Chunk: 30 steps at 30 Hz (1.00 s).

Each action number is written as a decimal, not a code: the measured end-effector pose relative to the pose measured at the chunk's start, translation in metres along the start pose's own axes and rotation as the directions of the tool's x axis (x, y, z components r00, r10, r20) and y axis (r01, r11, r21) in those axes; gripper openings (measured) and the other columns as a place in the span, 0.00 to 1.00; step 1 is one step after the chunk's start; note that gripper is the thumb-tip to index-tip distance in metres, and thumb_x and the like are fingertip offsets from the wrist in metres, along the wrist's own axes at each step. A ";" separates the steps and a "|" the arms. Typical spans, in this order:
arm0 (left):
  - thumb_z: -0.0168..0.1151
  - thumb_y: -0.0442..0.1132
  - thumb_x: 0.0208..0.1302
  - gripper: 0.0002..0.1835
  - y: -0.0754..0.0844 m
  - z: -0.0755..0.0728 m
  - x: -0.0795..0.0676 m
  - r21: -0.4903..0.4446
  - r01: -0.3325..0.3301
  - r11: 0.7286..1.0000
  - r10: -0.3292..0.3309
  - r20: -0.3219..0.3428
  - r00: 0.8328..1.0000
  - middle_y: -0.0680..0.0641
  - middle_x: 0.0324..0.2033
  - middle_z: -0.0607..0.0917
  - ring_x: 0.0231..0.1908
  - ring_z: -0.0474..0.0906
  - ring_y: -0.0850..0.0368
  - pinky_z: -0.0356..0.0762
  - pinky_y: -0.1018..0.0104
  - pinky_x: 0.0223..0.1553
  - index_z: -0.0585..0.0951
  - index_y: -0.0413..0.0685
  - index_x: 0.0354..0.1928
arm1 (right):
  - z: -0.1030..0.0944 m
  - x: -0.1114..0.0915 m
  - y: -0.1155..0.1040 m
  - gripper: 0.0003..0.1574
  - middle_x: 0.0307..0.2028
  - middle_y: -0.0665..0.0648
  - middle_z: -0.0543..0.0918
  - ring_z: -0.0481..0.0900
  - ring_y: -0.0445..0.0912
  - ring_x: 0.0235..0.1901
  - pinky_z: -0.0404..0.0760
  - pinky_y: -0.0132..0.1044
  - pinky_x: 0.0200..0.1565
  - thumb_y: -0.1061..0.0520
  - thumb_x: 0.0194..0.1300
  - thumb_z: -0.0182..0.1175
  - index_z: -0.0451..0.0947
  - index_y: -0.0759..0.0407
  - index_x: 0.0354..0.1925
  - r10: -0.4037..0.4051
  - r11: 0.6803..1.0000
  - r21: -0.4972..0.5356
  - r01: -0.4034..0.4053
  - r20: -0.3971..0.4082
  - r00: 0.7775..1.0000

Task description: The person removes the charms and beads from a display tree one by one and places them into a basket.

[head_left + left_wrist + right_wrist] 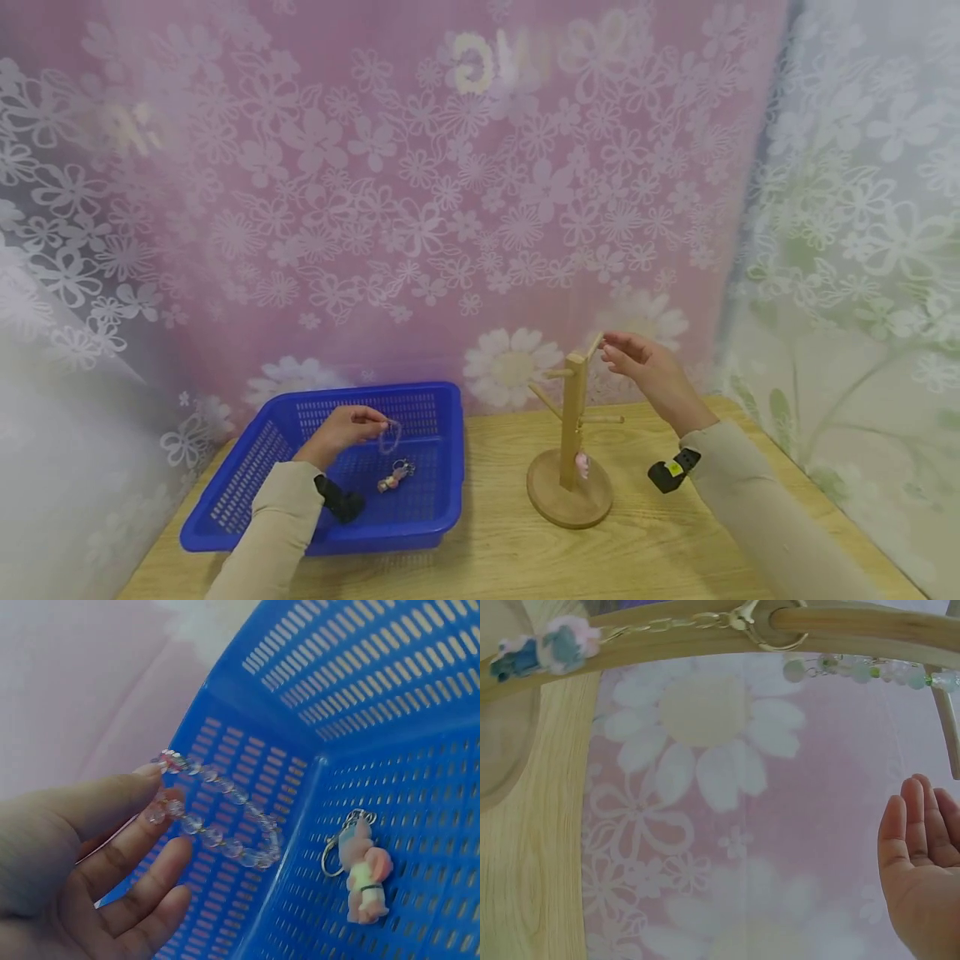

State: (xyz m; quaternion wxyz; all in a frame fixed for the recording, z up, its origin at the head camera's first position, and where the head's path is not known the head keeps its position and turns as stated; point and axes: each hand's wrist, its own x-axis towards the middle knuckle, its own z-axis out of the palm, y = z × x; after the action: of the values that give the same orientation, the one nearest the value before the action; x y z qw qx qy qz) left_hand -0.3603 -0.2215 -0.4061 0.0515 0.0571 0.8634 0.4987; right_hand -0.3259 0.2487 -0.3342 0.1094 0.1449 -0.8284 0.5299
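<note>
Over the blue basket (450,492), my left hand (351,429) pinches a beaded bracelet (214,834) of clear and pinkish beads between thumb and forefinger. Below it, a keychain (367,877) with a small pastel figure and metal ring lies on the basket floor. My right hand (648,367) has its fingers extended beside the tip of an upper peg on the wooden stand (572,417). From a lower peg of that stand hangs another keychain (570,645), by a gold ring and chain. A bracelet with green and clear beads (862,673) also shows along the post.
The stand's round base (551,500) rests on the wooden table (495,550), right of the basket. More pegs (546,400) stick out from the post to the left. A flowered pink curtain (450,208) hangs behind, with a pale one (862,292) at the right.
</note>
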 end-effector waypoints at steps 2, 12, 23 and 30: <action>0.62 0.40 0.63 0.13 -0.003 -0.002 0.001 0.012 0.007 1.000 -0.007 0.017 1.000 0.40 0.41 0.84 0.44 0.79 0.47 0.72 0.46 0.51 0.82 0.38 0.45 | 0.001 0.003 -0.003 0.35 0.58 0.60 0.74 0.75 0.46 0.52 0.77 0.31 0.50 0.41 0.69 0.51 0.64 0.58 0.66 -0.002 1.000 0.012 0.002 -0.005 1.000; 0.63 0.39 0.62 0.12 -0.016 -0.005 0.005 0.020 0.043 0.999 -0.043 0.037 0.998 0.39 0.42 0.84 0.44 0.79 0.44 0.74 0.47 0.50 0.83 0.39 0.42 | 0.000 0.019 -0.002 0.29 0.49 0.63 0.79 0.79 0.38 0.42 0.77 0.29 0.47 0.44 0.68 0.54 0.71 0.64 0.57 -0.052 0.998 0.045 0.052 -0.008 0.999; 0.64 0.41 0.62 0.11 -0.021 -0.007 0.008 0.022 0.054 0.998 -0.055 0.039 0.998 0.43 0.41 0.85 0.42 0.79 0.50 0.74 0.47 0.50 0.84 0.41 0.41 | -0.015 0.034 -0.002 0.28 0.52 0.59 0.79 0.78 0.52 0.52 0.65 0.57 0.61 0.45 0.68 0.55 0.72 0.63 0.56 -0.020 1.000 -0.002 0.020 0.192 0.981; 0.65 0.42 0.61 0.12 -0.023 -0.010 0.009 0.030 0.057 0.998 -0.059 0.061 0.996 0.47 0.38 0.85 0.44 0.79 0.48 0.74 0.47 0.50 0.84 0.42 0.41 | -0.021 0.033 -0.004 0.18 0.46 0.50 0.79 0.78 0.40 0.47 0.72 0.40 0.56 0.50 0.68 0.56 0.74 0.61 0.49 -0.016 0.997 0.073 -0.002 0.245 0.970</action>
State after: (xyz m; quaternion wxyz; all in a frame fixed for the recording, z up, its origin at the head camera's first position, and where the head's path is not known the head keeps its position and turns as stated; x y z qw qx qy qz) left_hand -0.3717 -0.2402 -0.4212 0.0919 0.0482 0.8695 0.4828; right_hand -0.3551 0.2621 -0.3112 0.0028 0.2159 -0.8153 0.5373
